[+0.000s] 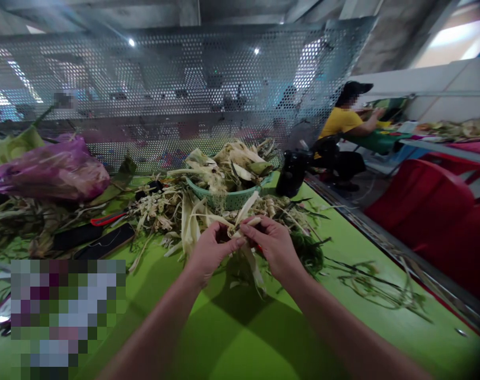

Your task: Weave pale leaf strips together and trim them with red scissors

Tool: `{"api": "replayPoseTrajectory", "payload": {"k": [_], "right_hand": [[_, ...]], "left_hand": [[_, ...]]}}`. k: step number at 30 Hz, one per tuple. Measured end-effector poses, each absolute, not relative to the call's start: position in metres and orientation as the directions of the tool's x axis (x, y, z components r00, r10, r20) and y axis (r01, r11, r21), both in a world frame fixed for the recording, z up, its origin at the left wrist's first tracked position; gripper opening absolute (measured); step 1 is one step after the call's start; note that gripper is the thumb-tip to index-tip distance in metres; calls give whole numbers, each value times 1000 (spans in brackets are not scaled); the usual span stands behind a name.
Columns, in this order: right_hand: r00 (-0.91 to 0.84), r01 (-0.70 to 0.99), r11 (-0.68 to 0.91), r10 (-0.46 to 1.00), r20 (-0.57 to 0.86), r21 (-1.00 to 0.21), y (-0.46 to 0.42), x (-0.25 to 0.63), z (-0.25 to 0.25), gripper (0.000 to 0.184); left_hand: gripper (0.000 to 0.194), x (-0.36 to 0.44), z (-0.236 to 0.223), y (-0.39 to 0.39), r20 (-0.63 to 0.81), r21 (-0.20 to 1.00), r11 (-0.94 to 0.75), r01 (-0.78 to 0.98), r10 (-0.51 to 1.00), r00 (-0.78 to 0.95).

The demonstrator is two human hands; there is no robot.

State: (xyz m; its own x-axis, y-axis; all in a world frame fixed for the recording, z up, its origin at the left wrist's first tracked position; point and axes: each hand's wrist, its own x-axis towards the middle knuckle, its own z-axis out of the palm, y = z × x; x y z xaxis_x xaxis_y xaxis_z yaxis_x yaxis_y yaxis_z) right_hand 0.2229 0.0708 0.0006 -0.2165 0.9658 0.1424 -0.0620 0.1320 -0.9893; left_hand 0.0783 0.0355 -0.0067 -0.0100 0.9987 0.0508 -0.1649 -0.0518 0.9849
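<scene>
Both my hands meet above the green table (224, 338), in front of a heap of dried plant scraps. My left hand (214, 245) pinches one side of a bundle of pale dried husk strips (248, 208) between thumb and fingers. On the other side, my right hand (271, 243) grips the same husk strips near its thumb. Loose ends stick up above the fingers, and one long strip (255, 269) hangs below them. Behind my hands stands a green plastic basket (219, 200) piled with dried husks (240, 161).
A dark bottle (292, 174) stands right of the basket. Left lie a red-handled cutter (107, 218), dark flat blocks (105, 241) and a purple plastic bag (57, 169). Green fibre (309, 250) lies by my right wrist. A person in yellow (338, 124) sits beyond red chairs (422, 206).
</scene>
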Motion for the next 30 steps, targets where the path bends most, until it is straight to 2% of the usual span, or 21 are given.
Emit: {"api": "replayPoseTrajectory", "payload": {"k": [4, 7, 9, 11, 13, 16, 19, 23, 26, 30], "right_hand": [[-255, -34, 136, 957, 140, -990, 69, 222, 1, 25], [-219, 75, 316, 931, 293, -946, 71, 226, 4, 27], [-194, 200, 530, 846, 497, -824, 71, 230, 6, 34], [-261, 330, 699, 714, 650, -635, 71, 233, 8, 35], [-389, 411, 780, 618, 683, -472, 70, 234, 9, 37], [-515, 454, 811, 576, 635, -369, 69, 233, 9, 35], [-541, 427, 824, 562, 625, -372, 71, 232, 9, 19], [-511, 348, 812, 584, 631, -470, 75, 233, 11, 7], [-453, 334, 775, 631, 630, -537, 77, 234, 10, 7], [-349, 353, 769, 637, 688, -533, 74, 234, 8, 7]], "left_hand": [[31, 77, -8, 36, 59, 990, -65, -126, 997, -56], [29, 74, -7, 36, 11, 981, -26, -190, 997, -81], [30, 72, -7, 37, -22, 972, -7, -233, 993, -120], [34, 70, -8, 38, -68, 960, 27, -278, 988, -140], [37, 69, -10, 40, -122, 942, 73, -328, 984, -132], [35, 68, -11, 41, -157, 905, 97, -413, 981, -112], [34, 69, -10, 41, -163, 878, 107, -467, 983, -82], [35, 69, -10, 41, -165, 889, 122, -442, 984, -60], [29, 69, -10, 40, -73, 943, 48, -330, 995, -64], [24, 70, -9, 40, 60, 987, -66, -143, 997, -45]]}}
